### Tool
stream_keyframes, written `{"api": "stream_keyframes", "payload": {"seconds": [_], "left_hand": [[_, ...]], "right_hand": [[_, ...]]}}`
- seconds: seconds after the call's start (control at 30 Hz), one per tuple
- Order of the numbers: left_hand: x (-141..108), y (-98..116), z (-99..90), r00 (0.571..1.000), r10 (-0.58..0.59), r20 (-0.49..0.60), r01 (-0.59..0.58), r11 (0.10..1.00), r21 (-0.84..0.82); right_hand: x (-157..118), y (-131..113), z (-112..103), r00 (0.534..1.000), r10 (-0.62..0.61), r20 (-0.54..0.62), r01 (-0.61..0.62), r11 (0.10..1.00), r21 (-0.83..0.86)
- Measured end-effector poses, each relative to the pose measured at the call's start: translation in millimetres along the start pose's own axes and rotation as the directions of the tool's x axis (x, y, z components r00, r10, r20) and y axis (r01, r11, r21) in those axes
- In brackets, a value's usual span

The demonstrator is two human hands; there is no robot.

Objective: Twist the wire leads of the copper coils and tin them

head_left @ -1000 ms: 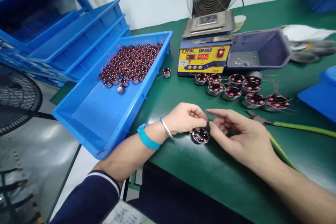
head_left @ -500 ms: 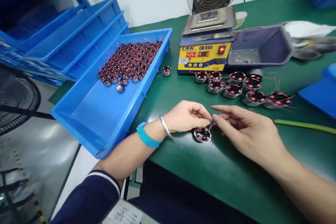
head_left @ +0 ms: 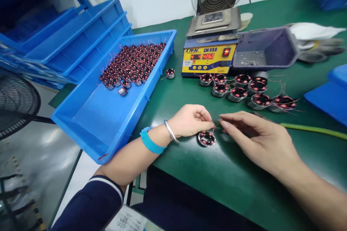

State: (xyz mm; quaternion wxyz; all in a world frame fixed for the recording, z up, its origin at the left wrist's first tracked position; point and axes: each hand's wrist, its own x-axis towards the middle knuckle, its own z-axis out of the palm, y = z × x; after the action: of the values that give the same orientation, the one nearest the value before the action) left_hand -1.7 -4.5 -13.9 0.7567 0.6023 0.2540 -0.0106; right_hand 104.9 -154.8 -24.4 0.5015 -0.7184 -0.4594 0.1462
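Observation:
A motor stator [head_left: 206, 139] with a silver ring, black core and copper windings lies on the green table below my fingers. My left hand [head_left: 193, 121] pinches its copper lead wires close above the ring, thumb against forefinger. To the right, my right hand [head_left: 251, 130] pinches the free end of a thin copper wire [head_left: 217, 124] between thumb and forefinger. The wire spans the small gap between both hands. Several wound stators [head_left: 238, 94] stand in a group behind my right hand, their leads sticking up. A single stator [head_left: 170, 73] sits apart, beside the tray.
A blue tray [head_left: 81, 115] at left holds many stators at its far end. Behind the group stand a yellow-fronted CM558 heating unit [head_left: 207, 59] and a grey-purple bin [head_left: 273, 48]. A green-handled tool [head_left: 311, 130] lies at right, near a blue piece [head_left: 328, 92] and gloves [head_left: 320, 48].
My hands have drawn slightly apart, with the wire now showing between them. The stator on the table stays under my left fingers. The view has shifted a little.

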Motion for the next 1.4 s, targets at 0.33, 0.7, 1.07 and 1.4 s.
{"api": "stream_keyframes", "payload": {"seconds": [0.33,0.7,1.07,1.4], "left_hand": [[-6.6,10.4,-12.3,0.982,-0.044,0.183,0.027,0.995,0.094],[-1.4,1.9,-11.5,0.984,-0.039,0.171,0.031,0.998,0.051],[-4.6,8.8,-2.9,0.99,-0.056,0.13,0.044,0.995,0.092],[-7.8,7.9,9.9,0.995,-0.077,0.059,0.077,0.997,0.014]], "right_hand": [[4.0,-3.9,0.8,0.994,0.1,0.035,-0.103,0.989,0.103],[4.9,-1.3,-2.5,0.997,0.073,0.038,-0.077,0.989,0.127],[3.9,-1.3,-2.2,0.996,0.087,0.028,-0.09,0.984,0.153],[-0.1,-6.4,1.7,0.996,-0.08,-0.029,0.079,0.997,-0.021]]}}
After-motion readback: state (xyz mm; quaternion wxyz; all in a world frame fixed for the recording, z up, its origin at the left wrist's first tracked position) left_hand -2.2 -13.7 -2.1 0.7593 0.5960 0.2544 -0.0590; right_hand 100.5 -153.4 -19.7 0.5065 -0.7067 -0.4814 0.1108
